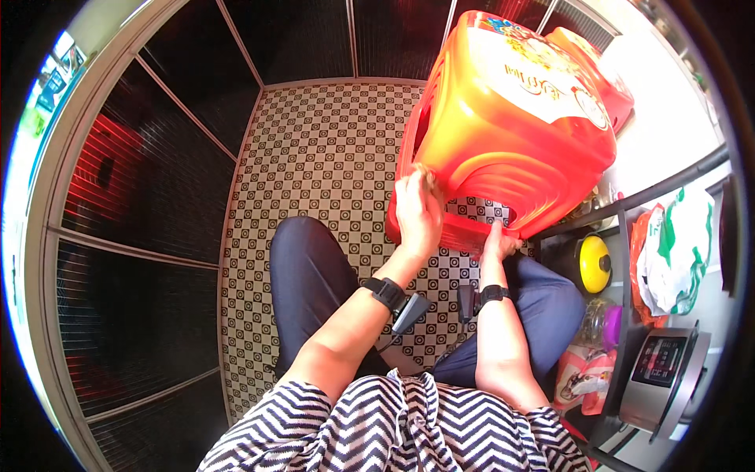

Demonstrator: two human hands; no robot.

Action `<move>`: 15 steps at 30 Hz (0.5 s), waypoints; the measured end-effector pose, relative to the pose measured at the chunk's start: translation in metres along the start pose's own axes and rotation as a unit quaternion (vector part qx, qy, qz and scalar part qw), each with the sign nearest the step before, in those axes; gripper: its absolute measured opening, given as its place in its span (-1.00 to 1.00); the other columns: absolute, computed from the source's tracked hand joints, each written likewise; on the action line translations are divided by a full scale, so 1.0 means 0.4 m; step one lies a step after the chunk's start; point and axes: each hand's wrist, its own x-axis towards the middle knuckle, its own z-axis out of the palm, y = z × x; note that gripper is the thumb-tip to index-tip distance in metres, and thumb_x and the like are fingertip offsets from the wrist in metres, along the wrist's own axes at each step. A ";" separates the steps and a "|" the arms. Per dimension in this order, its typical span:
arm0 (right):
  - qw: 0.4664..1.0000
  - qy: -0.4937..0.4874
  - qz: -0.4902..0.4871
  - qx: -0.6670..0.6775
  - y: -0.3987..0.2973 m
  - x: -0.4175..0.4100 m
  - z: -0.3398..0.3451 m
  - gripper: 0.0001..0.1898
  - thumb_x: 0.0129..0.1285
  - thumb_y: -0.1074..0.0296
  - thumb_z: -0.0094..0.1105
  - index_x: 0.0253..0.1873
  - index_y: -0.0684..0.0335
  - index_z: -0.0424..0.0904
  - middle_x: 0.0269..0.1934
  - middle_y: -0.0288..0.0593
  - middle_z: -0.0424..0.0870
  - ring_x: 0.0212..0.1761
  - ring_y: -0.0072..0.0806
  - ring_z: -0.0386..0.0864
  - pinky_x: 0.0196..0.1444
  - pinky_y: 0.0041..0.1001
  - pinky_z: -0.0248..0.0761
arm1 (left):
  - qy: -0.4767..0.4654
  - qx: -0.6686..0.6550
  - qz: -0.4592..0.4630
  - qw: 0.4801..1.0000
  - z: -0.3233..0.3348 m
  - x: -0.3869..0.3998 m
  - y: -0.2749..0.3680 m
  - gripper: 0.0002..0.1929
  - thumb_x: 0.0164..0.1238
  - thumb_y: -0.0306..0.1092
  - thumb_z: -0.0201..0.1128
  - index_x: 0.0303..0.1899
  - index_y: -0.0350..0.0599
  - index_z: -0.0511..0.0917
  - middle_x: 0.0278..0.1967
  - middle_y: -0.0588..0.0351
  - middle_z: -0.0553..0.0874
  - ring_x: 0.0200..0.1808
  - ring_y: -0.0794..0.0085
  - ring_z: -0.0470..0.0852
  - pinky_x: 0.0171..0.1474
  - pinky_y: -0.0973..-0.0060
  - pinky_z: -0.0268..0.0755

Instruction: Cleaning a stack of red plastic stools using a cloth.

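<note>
A large red plastic stool-like piece (pixel 525 141), with arched openings in its sides and a printed picture on its top panel, is tilted on its side in front of me. My left hand (pixel 420 209) is at its near left edge, fingers curled around a small brownish crumpled thing (pixel 429 177), perhaps a cloth or sponge. My right hand (pixel 500 243) grips the lower rim at the near right, beside the opening, thumb on top. Both wrists wear black straps with small devices. My knees are on either side of my forearms.
A second red plastic piece (pixel 619 100) stands behind the first. On the right, a dark shelf rack (pixel 631 271) holds a yellow-lidded pot (pixel 594 264), plastic bags (pixel 672 259), a purple-lidded jar (pixel 610 328) and a grey electric cooker (pixel 660 377). Dark glazed panels (pixel 141 177) border the patterned floor (pixel 318 153).
</note>
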 end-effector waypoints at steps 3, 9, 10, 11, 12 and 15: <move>0.999 0.004 -0.025 0.021 0.017 0.021 0.007 -0.10 -0.07 0.15 0.33 0.27 0.56 0.04 0.11 0.44 0.34 0.17 0.15 0.38 0.28 -0.14 0.26 | 0.009 -0.011 0.034 0.999 0.020 0.022 0.000 -0.57 0.10 -0.70 0.01 0.07 -0.25 0.35 -0.12 -0.16 0.46 -0.08 -0.03 0.43 0.03 0.23 0.35; 1.000 -0.022 -0.021 -0.005 -0.021 -0.026 0.000 -0.03 -0.05 0.11 0.33 0.29 0.61 -0.06 0.11 0.45 0.30 0.15 0.17 0.39 0.22 -0.11 0.33 | -0.041 -0.013 -0.402 0.915 0.023 -0.164 -0.214 -0.67 0.35 -0.17 0.05 -0.11 -0.29 0.37 -0.10 -0.31 0.51 -0.09 -0.05 0.55 -0.13 0.11 0.41; 0.999 -0.025 -0.021 0.001 -0.023 -0.039 0.006 -0.03 -0.05 0.11 0.33 0.29 0.61 -0.06 0.11 0.45 0.30 0.15 0.17 0.39 0.22 -0.11 0.33 | -0.097 -0.021 -0.512 0.853 -0.009 -0.209 -0.293 -0.56 0.41 -0.04 -0.07 -0.16 -0.36 0.42 -0.14 -0.32 0.58 -0.11 0.05 0.61 -0.12 0.19 0.46; 1.000 -0.016 -0.022 -0.003 -0.005 -0.013 -0.012 -0.03 -0.05 0.10 0.33 0.29 0.61 -0.07 0.10 0.46 0.30 0.15 0.17 0.39 0.21 -0.12 0.34 | -0.137 -0.026 -0.350 0.926 -0.018 -0.272 -0.284 -0.64 0.37 -0.13 0.00 -0.12 -0.31 0.45 -0.37 -0.18 0.61 -0.27 0.06 0.63 -0.13 0.26 0.48; 0.999 -0.025 -0.025 0.000 -0.009 -0.022 -0.003 -0.02 -0.05 0.10 0.34 0.30 0.61 -0.07 0.10 0.46 0.30 0.15 0.16 0.39 0.20 -0.12 0.35 | -0.140 0.113 -0.348 0.920 -0.028 -0.285 -0.315 -0.67 0.35 -0.16 0.02 -0.10 -0.26 0.47 -0.39 -0.12 0.60 -0.30 0.08 0.62 -0.15 0.27 0.49; 0.999 -0.020 0.000 -0.035 -0.037 -0.056 0.020 -0.08 -0.02 0.13 0.37 0.28 0.55 -0.01 0.12 0.42 0.35 0.14 0.13 0.42 0.21 -0.17 0.37 | -0.078 0.130 -0.344 0.927 -0.015 -0.207 -0.367 -0.74 0.32 -0.26 0.07 -0.06 -0.18 0.50 -0.33 -0.08 0.55 -0.29 0.10 0.60 -0.13 0.27 0.48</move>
